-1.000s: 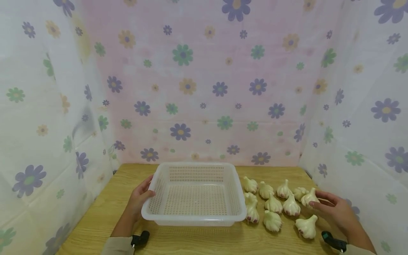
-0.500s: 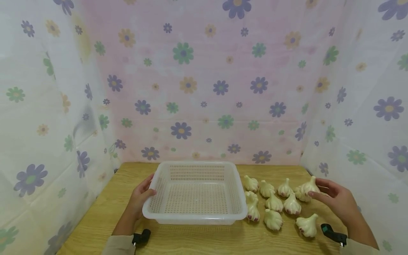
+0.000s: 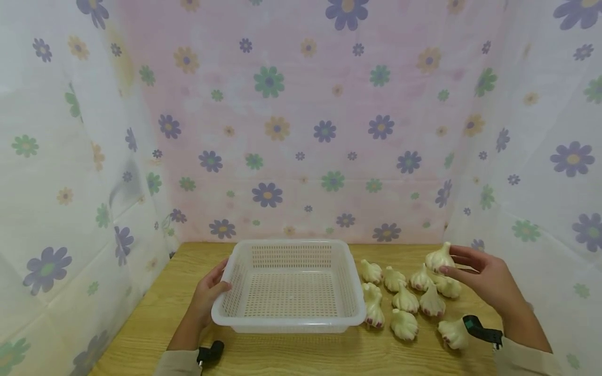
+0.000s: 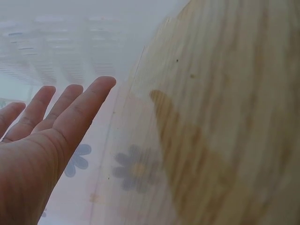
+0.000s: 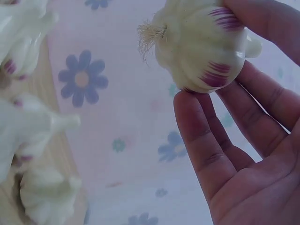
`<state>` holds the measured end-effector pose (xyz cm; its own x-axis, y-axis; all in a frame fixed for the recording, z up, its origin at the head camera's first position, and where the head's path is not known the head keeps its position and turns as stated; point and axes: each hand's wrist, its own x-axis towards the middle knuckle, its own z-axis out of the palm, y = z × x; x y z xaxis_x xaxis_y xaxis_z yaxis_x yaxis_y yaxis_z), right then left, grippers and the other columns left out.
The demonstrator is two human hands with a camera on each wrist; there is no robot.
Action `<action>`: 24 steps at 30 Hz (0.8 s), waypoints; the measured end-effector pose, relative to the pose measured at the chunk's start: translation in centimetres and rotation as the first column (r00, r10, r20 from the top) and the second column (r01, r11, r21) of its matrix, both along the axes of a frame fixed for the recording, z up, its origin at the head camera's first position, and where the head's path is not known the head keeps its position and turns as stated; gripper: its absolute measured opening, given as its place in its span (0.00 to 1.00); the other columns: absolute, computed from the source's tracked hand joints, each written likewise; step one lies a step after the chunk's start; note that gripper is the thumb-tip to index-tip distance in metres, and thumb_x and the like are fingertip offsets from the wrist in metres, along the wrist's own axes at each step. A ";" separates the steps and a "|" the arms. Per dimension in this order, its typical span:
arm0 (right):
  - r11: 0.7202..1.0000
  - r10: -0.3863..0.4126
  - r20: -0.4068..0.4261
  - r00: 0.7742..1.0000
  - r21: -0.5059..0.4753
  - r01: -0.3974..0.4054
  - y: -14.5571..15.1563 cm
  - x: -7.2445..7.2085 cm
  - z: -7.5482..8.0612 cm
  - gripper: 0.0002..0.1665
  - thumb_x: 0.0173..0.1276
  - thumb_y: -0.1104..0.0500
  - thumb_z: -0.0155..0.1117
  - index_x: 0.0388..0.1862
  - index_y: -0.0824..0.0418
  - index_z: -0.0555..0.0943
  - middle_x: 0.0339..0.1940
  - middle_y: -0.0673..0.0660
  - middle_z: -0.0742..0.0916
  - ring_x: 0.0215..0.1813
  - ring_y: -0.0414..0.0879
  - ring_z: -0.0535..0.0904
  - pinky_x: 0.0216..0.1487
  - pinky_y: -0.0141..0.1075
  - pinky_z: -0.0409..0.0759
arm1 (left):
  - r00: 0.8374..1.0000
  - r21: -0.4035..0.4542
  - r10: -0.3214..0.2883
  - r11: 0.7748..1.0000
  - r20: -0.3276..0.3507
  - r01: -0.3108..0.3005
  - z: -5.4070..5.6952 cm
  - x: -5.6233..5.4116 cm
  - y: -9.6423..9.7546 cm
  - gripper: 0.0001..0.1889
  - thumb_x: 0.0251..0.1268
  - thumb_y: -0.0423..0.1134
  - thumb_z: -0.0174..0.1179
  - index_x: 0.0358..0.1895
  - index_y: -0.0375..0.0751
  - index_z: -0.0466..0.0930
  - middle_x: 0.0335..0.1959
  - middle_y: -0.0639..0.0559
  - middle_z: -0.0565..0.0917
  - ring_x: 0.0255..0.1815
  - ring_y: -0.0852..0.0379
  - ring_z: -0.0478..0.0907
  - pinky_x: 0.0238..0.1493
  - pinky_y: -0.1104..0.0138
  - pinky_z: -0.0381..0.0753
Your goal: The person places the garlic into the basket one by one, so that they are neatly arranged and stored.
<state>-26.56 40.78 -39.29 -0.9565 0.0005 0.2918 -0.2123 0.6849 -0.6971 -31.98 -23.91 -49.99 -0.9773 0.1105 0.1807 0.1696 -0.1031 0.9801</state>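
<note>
A white slotted plastic basket [image 3: 289, 325] stands on the wooden table, with nothing inside it. My left hand [image 3: 205, 297] holds its left side, thumb over the rim; in the left wrist view the fingers [image 4: 75, 117] lie straight along the outer wall. A garlic bulb [image 3: 439, 259] is raised above the table in my right hand [image 3: 489, 274], pinched between thumb and fingertips. The right wrist view shows this bulb [image 5: 201, 47] with purple streaks and a tuft of roots. Several more garlic bulbs [image 3: 405, 300] lie right of the basket, below and left of the right hand.
One bulb [image 3: 452, 334] lies apart near the front, partly hidden by the black wrist device [image 3: 482, 330]. Another black device [image 3: 210, 352] sits at the left wrist. Flower-patterned cloth [image 3: 301, 130] encloses the back and both sides of the table [image 3: 263, 357].
My right hand has lifted the garlic bulb from the right end of the group and carried it up and left, over the back bulbs. The left hand and basket have stayed put.
</note>
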 end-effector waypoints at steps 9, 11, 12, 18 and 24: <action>0.994 0.113 -0.082 0.990 0.016 -0.112 -4.1 -1.5 1.5 0.38 0.69 0.47 0.72 0.75 0.56 0.74 0.70 0.63 0.80 0.54 0.19 0.76 0.47 0.26 0.84 | 1.000 0.009 -0.002 1.000 0.008 0.002 0.4 -0.2 0.3 0.37 0.72 0.27 0.54 0.83 0.43 0.55 0.77 0.31 0.65 0.58 0.51 0.83 0.50 0.57 0.89; 0.991 0.136 -0.092 0.986 0.018 -0.135 -5.1 -2.0 1.6 0.37 0.69 0.47 0.73 0.74 0.56 0.75 0.69 0.64 0.81 0.56 0.25 0.79 0.48 0.26 0.84 | 1.000 0.012 -0.005 1.000 0.003 0.005 0.5 -0.2 0.4 0.37 0.71 0.27 0.54 0.83 0.42 0.55 0.76 0.30 0.65 0.58 0.51 0.83 0.50 0.57 0.89; 0.989 0.148 -0.091 0.985 0.018 -0.147 -5.6 -2.3 1.7 0.37 0.69 0.47 0.73 0.74 0.57 0.75 0.69 0.64 0.81 0.57 0.30 0.80 0.49 0.26 0.84 | 1.000 0.014 -0.008 1.000 0.000 0.008 0.5 -0.2 0.4 0.38 0.71 0.27 0.53 0.83 0.41 0.55 0.76 0.30 0.65 0.58 0.52 0.83 0.51 0.58 0.89; 0.976 0.218 -0.071 0.973 -0.005 -0.219 -8.5 -3.9 2.3 0.38 0.67 0.46 0.74 0.74 0.55 0.76 0.70 0.59 0.81 0.63 0.50 0.82 0.50 0.30 0.85 | 1.000 0.012 -0.012 1.000 -0.027 0.013 0.7 -0.5 0.4 0.37 0.71 0.25 0.53 0.82 0.39 0.56 0.74 0.31 0.68 0.58 0.51 0.83 0.50 0.59 0.88; 0.958 0.281 -0.058 0.958 -0.035 -0.283 -11.5 -5.3 1.6 0.37 0.65 0.44 0.76 0.70 0.54 0.79 0.68 0.58 0.83 0.62 0.60 0.83 0.50 0.38 0.88 | 1.000 -0.010 0.003 1.000 -0.002 -0.003 0.5 0.3 0.4 0.38 0.70 0.25 0.53 0.83 0.41 0.56 0.76 0.31 0.66 0.59 0.52 0.82 0.51 0.59 0.88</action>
